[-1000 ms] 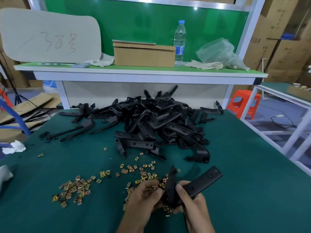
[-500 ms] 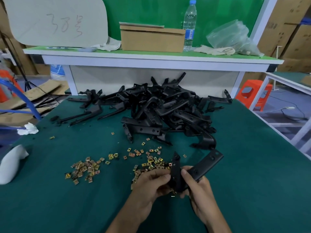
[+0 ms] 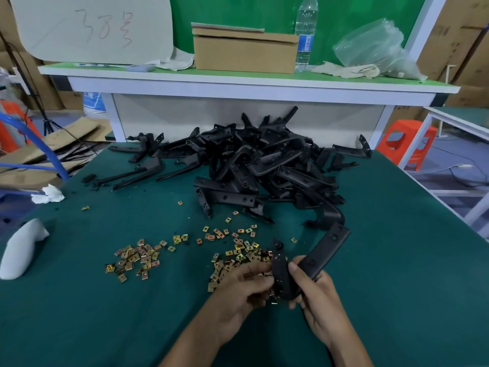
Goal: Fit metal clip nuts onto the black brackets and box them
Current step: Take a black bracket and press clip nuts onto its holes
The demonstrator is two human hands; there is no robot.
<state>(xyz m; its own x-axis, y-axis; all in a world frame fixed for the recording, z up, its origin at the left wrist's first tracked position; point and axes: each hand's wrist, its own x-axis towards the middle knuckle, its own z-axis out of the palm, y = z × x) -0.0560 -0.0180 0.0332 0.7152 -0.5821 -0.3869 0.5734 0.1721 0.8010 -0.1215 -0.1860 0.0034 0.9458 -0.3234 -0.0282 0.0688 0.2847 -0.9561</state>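
Gripping a black L-shaped bracket (image 3: 325, 250) just above the green table (image 3: 397, 274), the right hand (image 3: 315, 300) has its fingers wrapped behind the bend and its thumb laid across the front, so the corner of the part is largely covered. The long leg slants up and away to the right, while the short leg stands toward the left hand (image 3: 243, 284). That hand's thumb and curled fingers pinch the edge of the short leg; whether a nut sits between the fingertips is hidden by the knuckles, though a glint of brass shows just below the bracket's lower end. Brass-coloured clip nuts (image 3: 137, 256) lie loose on the table in two patches, one well left of the hands and one directly beyond and partly under the left hand, where their count cannot be made out. Farther back, a tangled pile of brackets (image 3: 264, 165) rests against the base of a raised shelf (image 3: 238, 84), the parts overlapping too much to separate. On the shelf stand a closed cardboard box (image 3: 244, 53), a water bottle (image 3: 305, 35) cut off at the top edge, and a crumpled plastic bag (image 3: 375, 49). A pale rounded object (image 3: 21, 250) at the left edge of the table is too indistinct to identify. Both forearms run out of the frame at the bottom.
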